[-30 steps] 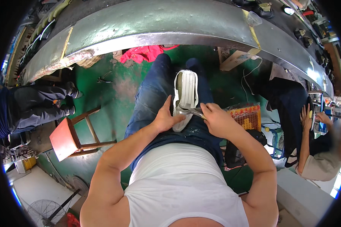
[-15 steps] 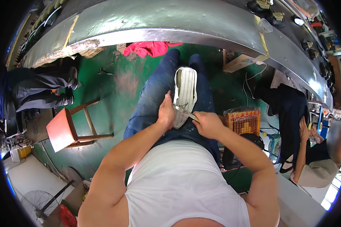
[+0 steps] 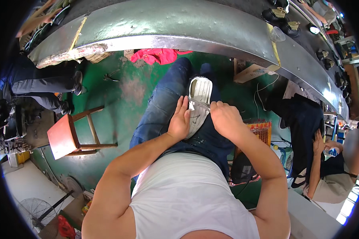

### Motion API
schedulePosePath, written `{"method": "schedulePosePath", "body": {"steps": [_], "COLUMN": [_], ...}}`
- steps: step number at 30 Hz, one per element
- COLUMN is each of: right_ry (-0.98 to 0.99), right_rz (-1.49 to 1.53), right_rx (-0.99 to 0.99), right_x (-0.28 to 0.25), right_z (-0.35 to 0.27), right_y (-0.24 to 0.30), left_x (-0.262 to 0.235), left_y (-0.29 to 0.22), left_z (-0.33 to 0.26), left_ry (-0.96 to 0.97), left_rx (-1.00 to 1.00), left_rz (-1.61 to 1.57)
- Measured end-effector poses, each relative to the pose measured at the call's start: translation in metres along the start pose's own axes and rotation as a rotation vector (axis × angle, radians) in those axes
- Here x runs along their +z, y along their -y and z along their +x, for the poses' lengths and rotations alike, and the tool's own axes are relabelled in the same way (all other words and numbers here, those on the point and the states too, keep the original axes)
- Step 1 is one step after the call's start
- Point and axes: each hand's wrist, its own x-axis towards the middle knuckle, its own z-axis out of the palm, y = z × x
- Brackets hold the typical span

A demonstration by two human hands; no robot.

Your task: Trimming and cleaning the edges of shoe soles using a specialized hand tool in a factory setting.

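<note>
A pale, sole-shaped piece (image 3: pixel 202 89) with lengthwise ridges lies along my thighs, its far end rounded; it looks like the underside of a shoe. My left hand (image 3: pixel 180 121) rests against its left edge, fingers stretched out and pointing away from me. My right hand (image 3: pixel 226 116) is closed round a slim metal blade-like tool (image 3: pixel 201 104), which crosses the piece toward my left fingertips. Its exact kind is unclear, and my fingers hide the handle. A small white scrap (image 3: pixel 192 106) shows beside my left fingers. Dark curved marks show on the nearer part.
A metal-edged bench (image 3: pixel 159 42) curves across ahead, with dark shoes (image 3: pixel 273 15) at its right. A red-topped stool (image 3: pixel 62 135) lies to the left. A boxed item (image 3: pixel 261 131) and a black bag (image 3: pixel 242 169) stand right. A person (image 3: pixel 335 171) sits at far right; another's legs (image 3: pixel 48 81) show left.
Both hands have moved farther along the pale piece, away from me. My left fingers have straightened, and the tool lies at a flatter angle. A white scrap now shows near its blade.
</note>
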Motion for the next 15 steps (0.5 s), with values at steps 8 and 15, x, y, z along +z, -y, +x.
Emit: {"method": "schedulePosePath", "body": {"steps": [8, 15], "right_ry": [-0.035, -0.156], "right_rz": [0.618, 0.780], "right_rx": [0.183, 0.118], "right_x": [0.055, 0.014], "right_z": [-0.016, 0.008], "right_y": [-0.015, -0.041], "left_x": [-0.029, -0.041], "left_y": [-0.021, -0.033], "left_z": [0.018, 0.042], "left_ry": [0.341, 0.512], "left_rx": [-0.055, -0.120], "left_rz": [0.153, 0.292]}}
